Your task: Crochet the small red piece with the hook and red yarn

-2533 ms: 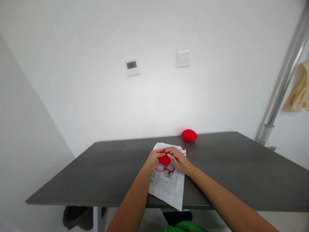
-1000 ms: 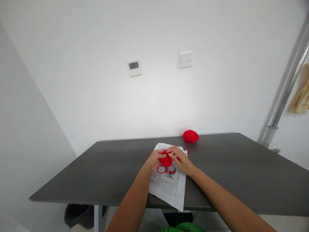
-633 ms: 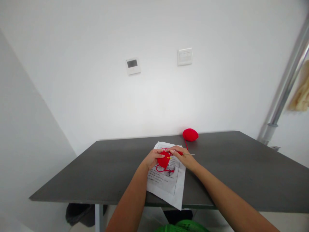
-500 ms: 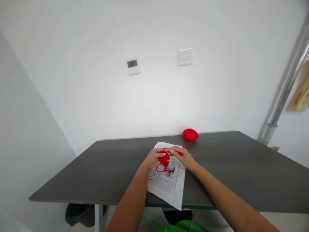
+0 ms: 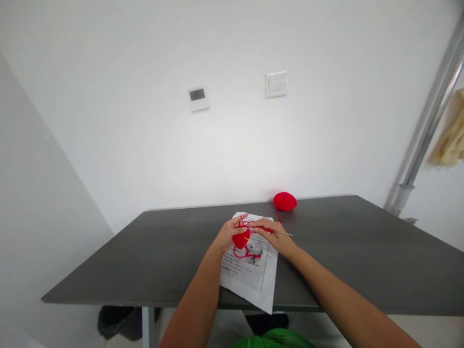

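Observation:
Between the thumb and fingers of my left hand (image 5: 229,234) is a small red crochet piece (image 5: 240,239), with working yarn looped over the raised forefinger. A yellow stitch marker (image 5: 248,239) sticks out of the piece's right side. My right hand (image 5: 275,236) grips a crochet hook (image 5: 268,229) with a red handle; its metal end points right, beyond the hand. The hook's other end lies close to the piece, and I cannot tell if it touches. A loose red yarn tail curls below, over the printed sheet (image 5: 250,285).
A red yarn ball (image 5: 284,201) sits at the table's back edge by the wall, its strand running toward my hands. The dark table (image 5: 163,261) carries the sheet, which overhangs the front edge. Below, a black bin (image 5: 119,321) stands at the left.
My left forefinger has lifted and stretched the yarn upward. The crochet piece has shifted slightly left, leaving a wider gap to my right hand.

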Demonstrator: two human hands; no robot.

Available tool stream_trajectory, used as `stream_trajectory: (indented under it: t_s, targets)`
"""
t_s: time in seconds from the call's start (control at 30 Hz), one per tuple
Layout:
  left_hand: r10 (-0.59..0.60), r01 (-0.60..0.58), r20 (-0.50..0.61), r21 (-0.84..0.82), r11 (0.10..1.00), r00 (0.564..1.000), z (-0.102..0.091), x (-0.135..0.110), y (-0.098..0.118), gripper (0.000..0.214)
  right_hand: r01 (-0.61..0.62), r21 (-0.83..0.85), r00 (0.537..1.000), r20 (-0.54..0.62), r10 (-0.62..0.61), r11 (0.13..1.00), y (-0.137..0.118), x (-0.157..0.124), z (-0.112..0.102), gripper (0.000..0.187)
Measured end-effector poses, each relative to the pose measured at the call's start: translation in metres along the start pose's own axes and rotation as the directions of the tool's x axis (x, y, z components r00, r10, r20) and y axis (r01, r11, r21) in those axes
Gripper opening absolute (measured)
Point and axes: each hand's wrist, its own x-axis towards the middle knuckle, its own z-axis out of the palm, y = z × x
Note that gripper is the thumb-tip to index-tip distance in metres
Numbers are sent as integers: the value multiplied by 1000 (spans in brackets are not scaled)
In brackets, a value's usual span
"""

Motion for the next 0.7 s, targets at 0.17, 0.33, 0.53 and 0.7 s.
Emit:
stream_trajectory:
  t_s: [0.17,0.33,0.53,0.7]
  targets:
    - [12,-12,10,-28,1000,1000,-2,0,1,60,59,-38,998,-9,-59,998,2,-2,1,21]
    - [18,-17,12,-35,999,1000,-3,1,-1,64,24,-20,1000,-16,-25,1000,-1,-1,0,20]
    - [3,-1,30,-39,999,1000,-1,0,1,72,15,-15,1000,-14,-15,1000,-4,0,0,21]
    - [0,0,-9,-9,1000,1000,-2,-2,4,74,24,-24,999,-23,-25,999,-6,-1,0,20]
